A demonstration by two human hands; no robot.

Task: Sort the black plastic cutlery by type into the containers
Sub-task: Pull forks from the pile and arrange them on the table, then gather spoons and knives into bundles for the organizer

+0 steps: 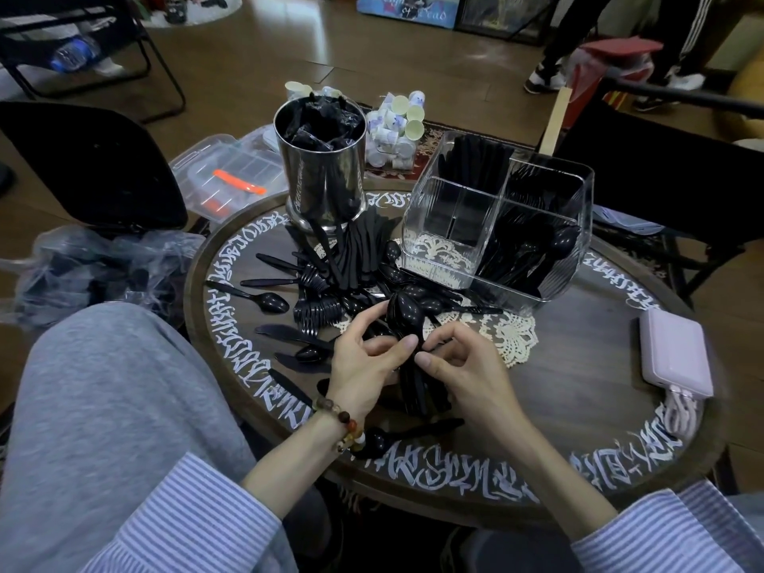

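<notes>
Both hands curled around a stacked bundle of black spoons

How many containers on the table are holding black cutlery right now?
2. A steel canister stands at the far left of the table, stuffed with wrapped cutlery. A clear divided box sits at the far right; its near-left section looks empty, the others hold cutlery. Both hands grip a spoon bundle.

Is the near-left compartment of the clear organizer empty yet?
Empty: the near-left compartment shows only clear walls and the doily beneath.

Glossy black plastic spoons, shiny metal canister, clear plastic organizer.
</notes>
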